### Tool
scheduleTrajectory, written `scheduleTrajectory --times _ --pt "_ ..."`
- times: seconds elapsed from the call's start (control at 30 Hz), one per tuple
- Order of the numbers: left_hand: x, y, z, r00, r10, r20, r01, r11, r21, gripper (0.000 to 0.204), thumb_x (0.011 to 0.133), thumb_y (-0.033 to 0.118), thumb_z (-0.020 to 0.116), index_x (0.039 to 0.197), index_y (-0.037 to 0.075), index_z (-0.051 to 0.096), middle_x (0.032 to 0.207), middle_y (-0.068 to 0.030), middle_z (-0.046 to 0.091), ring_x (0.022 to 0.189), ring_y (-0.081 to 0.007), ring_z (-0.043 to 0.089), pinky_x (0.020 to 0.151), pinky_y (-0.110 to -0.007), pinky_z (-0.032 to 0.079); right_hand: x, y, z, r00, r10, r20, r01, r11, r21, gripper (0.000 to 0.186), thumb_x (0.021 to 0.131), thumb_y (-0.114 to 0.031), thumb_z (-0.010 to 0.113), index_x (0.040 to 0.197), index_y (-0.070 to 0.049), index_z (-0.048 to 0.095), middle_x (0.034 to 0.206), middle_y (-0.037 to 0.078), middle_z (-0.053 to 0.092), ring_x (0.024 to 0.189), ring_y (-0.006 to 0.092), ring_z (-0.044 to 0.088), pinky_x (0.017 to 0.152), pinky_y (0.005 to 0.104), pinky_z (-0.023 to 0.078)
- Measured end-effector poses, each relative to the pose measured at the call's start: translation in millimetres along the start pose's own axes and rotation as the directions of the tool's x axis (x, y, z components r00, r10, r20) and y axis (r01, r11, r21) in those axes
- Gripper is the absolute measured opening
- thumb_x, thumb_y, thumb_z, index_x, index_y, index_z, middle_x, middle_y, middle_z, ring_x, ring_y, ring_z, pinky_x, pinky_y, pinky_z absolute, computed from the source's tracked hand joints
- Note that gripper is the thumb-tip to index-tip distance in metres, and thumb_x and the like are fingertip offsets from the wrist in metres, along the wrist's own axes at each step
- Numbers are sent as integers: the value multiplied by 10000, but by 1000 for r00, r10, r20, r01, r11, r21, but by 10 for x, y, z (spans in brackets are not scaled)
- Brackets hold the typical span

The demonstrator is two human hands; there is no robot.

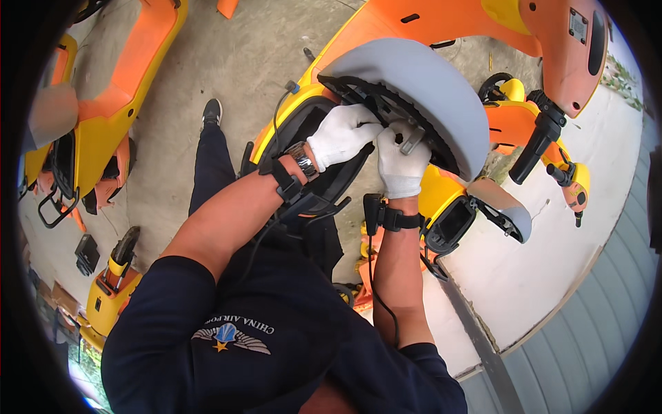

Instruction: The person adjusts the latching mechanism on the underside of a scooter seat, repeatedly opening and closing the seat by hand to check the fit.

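Closest to us: dark navy shirt, both forearms coming up from the bottom edge w/ black straps at the wrists, plus a metal watch (301, 160) on the left one. Both hands in white gloves. Left hand (343, 134) is curled over the black underside rim of the raised grey scooter seat (420, 90), fingers clenched on that rim. Right hand (402, 162) sits just beside it, touching the same underside, fingers pinched on a small grey metal bracket (412, 142) at the seat's hinge area. Can't tell exactly how the bracket attaches, gloves cover it.

Seat is tipped up and open, right above the dark open seat compartment (324, 148) of the yellow-orange scooter (441, 24) in front of us. Just right of our hands there's a second smaller grey seat (507, 207), also flipped up, on another yellow scooter. Further right, black handlebar grip (534, 148) sticking out.

Far left across the concrete floor (207, 62): more orange-yellow scooters (114, 103) parked, well apart from us.
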State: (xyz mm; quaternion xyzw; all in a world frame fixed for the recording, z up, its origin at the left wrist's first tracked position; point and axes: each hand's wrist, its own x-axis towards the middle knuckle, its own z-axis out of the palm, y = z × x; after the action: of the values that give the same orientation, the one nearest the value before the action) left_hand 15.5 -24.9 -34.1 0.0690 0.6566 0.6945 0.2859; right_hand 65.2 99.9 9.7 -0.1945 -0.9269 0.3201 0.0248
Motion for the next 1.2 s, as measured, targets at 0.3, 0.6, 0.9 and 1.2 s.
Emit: scheduleTrajectory --times 0.3,0.6,0.9,1.2 --pt "67 6 89 964 -264 -42 256 956 -140 220 841 168 601 803 -41 662 675 -67 636 631 -73 552 573 -249 434 -122 -32 -46 993 114 -26 -103 960 261 71 733 -45 611 782 2 627 751 106 648 690 212 626 653 293 481" --pt "23 137 46 950 -311 18 310 938 -158 196 807 155 662 789 -40 669 654 -12 605 620 -47 496 568 -225 424 -129 5 -14 996 80 -35 -70 972 227 73 717 -39 610 782 -6 607 735 111 626 669 262 610 639 328 482" --pt "32 120 18 963 -270 8 263 931 -255 189 790 152 684 764 -35 674 652 -23 626 617 -48 519 574 -231 437 -65 -62 -52 1000 -2 -14 2 999 33 76 750 -70 601 785 -4 590 695 120 614 662 265 616 641 346 485" --pt "25 77 66 990 -85 -111 60 976 -209 141 795 90 655 816 -49 673 668 -55 646 627 -80 586 591 -224 472 -192 -73 -172 986 -25 -167 42 994 100 135 818 -81 552 807 41 606 674 92 597 611 146 541 610 265 447"
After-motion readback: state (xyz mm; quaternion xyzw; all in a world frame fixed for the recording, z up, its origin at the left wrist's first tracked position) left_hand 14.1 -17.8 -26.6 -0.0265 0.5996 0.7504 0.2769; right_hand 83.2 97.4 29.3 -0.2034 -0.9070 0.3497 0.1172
